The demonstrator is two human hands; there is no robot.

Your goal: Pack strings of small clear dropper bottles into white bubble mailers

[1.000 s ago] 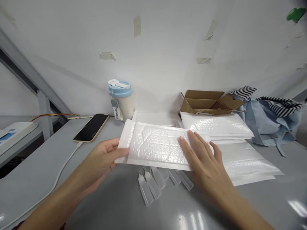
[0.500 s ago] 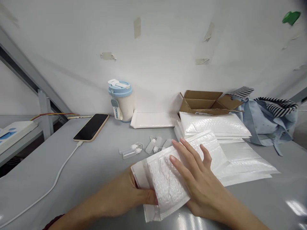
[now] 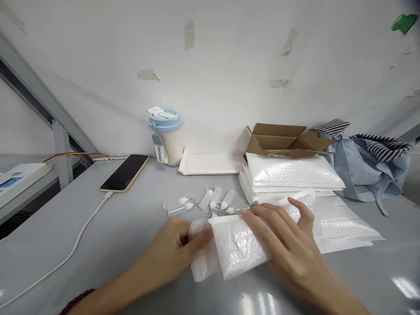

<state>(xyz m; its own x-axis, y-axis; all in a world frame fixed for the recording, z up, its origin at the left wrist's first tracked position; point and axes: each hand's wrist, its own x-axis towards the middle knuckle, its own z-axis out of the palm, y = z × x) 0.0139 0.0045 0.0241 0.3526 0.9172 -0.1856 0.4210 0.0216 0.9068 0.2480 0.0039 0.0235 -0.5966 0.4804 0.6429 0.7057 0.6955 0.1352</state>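
Observation:
A white bubble mailer (image 3: 238,247) lies low over the grey table, close in front of me. My left hand (image 3: 175,251) pinches its open flap end at the left. My right hand (image 3: 285,247) curls over the mailer's body with fingers wrapped on its far edge. Several small clear dropper bottles (image 3: 210,200) with white caps lie just beyond the mailer. More bubble mailers are stacked (image 3: 292,177) to the right of my right hand.
A phone (image 3: 125,173) on a white cable lies at back left. A blue-lidded cup (image 3: 166,135) stands by the wall beside another flat mailer (image 3: 211,163). An open cardboard box (image 3: 282,140) and a blue and striped cloth bag (image 3: 367,162) sit at back right.
The mailer came down from in front of the cup toward me and turned; the bottles it covered now show. My right hand went from flat on top to curled over it.

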